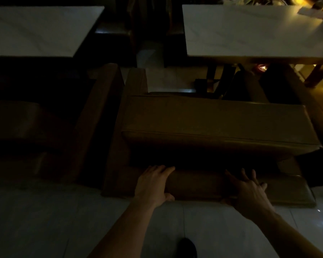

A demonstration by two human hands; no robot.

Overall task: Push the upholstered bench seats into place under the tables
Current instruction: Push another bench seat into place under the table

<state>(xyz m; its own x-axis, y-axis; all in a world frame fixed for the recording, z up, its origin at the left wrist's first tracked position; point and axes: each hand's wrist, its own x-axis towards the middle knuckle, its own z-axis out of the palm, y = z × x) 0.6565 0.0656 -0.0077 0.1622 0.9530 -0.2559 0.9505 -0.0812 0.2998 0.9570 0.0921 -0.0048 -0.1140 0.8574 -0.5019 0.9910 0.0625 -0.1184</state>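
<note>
Our left hand (154, 183) and right hand (250, 190) press, fingers spread, on the bench seat (213, 125); we read no writing.

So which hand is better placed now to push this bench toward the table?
Probably left: the left hand lies flat over the bench backrest edge, thumb hooked. The right hand has spread fingers, barely touching.

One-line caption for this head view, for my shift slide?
Both hands, left and right, press on the backrest of a brown bench seat facing the right-hand table.
</note>
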